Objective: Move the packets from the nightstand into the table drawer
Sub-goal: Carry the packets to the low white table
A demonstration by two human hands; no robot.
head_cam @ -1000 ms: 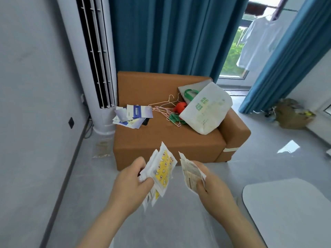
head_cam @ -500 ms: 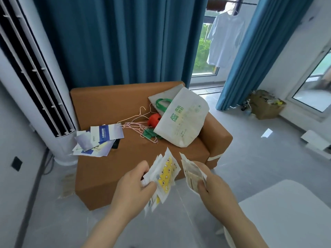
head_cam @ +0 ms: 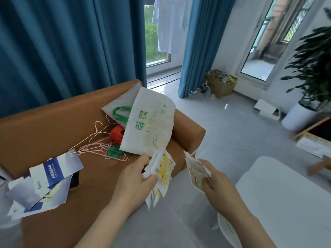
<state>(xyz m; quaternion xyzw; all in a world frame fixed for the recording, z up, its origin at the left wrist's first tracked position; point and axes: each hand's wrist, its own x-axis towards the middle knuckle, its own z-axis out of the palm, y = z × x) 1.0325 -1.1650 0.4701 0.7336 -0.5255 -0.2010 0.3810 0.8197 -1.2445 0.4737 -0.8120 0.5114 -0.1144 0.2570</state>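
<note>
Two handfuls of packets, both held up in mid-air in front of me, so nothing is in a drawer yet. My left hand (head_cam: 136, 178) pinches a fanned bunch of yellow-and-white packets (head_cam: 163, 170), with the thumb on top and the fingers curled underneath. My right hand (head_cam: 217, 187) is curled round a thinner stack of beige packets (head_cam: 196, 173). I can't see the nightstand or the drawer from this angle. The white surface (head_cam: 286, 194) at lower right might be the table, but I can't tell.

Here's what worries me:

- The left bunch is splayed, and a couple of packets hang below the hand. I'd guess they're only held by friction, so a quick turn could shake one loose.
- It's all hovering just past the edge of the brown sofa (head_cam: 44, 122). A dropped packet could land among the leaflets (head_cam: 44, 181) or the wire hangers (head_cam: 96, 142) and be a pain to spot.
- Both hands are full. If the drawer is closed, I'll need to merge the stacks into one hand first, and that's probably where a slippery packet escapes.
</note>
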